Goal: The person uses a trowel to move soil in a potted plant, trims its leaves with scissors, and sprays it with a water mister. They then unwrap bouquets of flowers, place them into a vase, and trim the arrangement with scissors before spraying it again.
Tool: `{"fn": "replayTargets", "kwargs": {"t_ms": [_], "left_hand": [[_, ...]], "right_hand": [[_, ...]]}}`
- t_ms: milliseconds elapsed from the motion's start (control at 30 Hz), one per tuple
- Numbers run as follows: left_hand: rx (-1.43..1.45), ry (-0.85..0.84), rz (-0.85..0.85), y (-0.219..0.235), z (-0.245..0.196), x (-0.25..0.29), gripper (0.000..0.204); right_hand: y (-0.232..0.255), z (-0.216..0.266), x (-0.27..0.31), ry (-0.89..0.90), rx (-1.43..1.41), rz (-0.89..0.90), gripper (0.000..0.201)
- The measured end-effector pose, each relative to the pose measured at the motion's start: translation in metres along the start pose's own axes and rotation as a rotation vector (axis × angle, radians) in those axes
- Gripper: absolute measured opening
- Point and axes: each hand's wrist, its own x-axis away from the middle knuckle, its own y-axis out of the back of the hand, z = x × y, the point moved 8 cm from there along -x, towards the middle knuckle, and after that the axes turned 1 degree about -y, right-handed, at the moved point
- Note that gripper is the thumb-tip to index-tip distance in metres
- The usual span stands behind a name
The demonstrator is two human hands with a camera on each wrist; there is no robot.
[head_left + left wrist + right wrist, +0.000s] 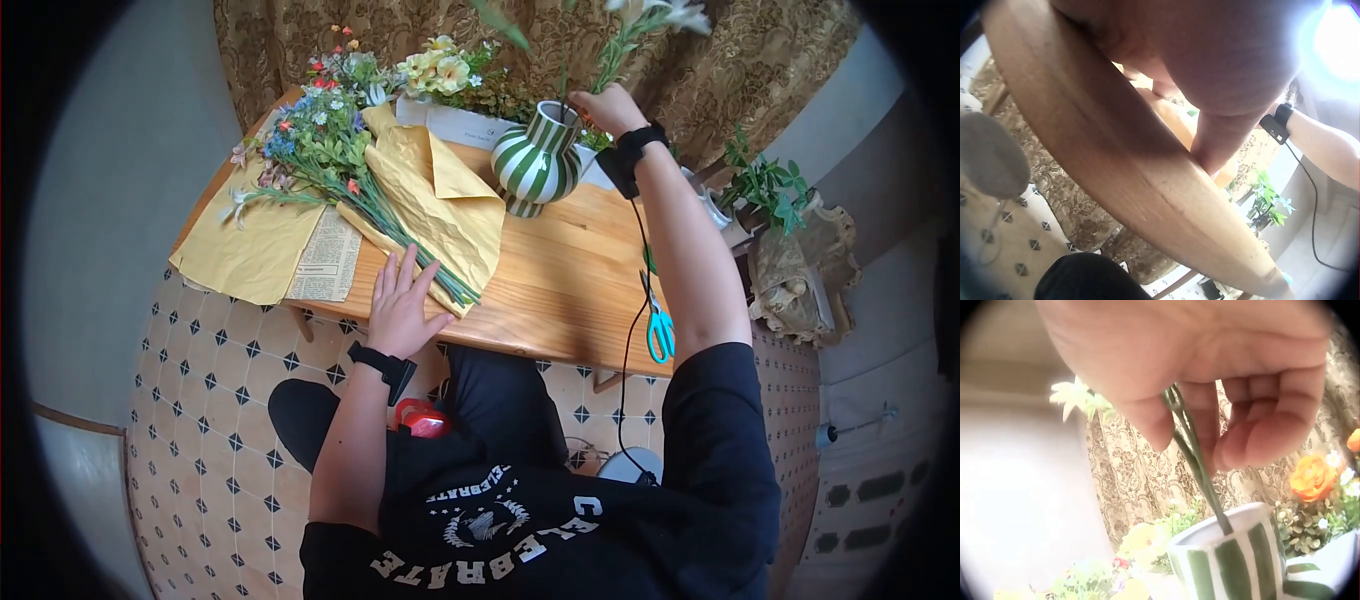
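A green-and-white striped vase [537, 165] stands upright near the table's back. Above its mouth the right hand [606, 108] pinches green stems [1200, 469] whose lower ends are inside the vase [1241, 562]; white flowers [660, 14] top them. In the right wrist view the right hand [1210, 369] has thumb and fingers round the stems. The left hand [402, 305] rests with spread fingers at the table's front edge, touching yellow wrapping paper [450, 215] beside the stems of a mixed bouquet [335, 150]. The left wrist view shows the left hand [1210, 62] against the table edge.
Turquoise scissors [660, 333] lie at the table's right, near a black cable [630, 350]. Behind the vase is a white planter box [450, 122] with flowers. Newspaper [330, 262] lies at left, and a leafy plant [770, 185] stands at right.
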Motion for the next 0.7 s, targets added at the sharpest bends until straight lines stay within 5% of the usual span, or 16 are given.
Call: {"fn": "replayTargets", "kwargs": {"t_ms": [500,700], "left_hand": [[0.006,0.003,-0.002,0.0,0.0,-0.001,0.081],[0.015,-0.015,-0.033,0.003,-0.003,-0.001,0.078]], "right_hand": [[-0.053,-0.01,0.023,0.069,-0.042,0.161,0.065],[-0.049,-0.009,0.034,0.075,-0.033,0.069,0.063]]}}
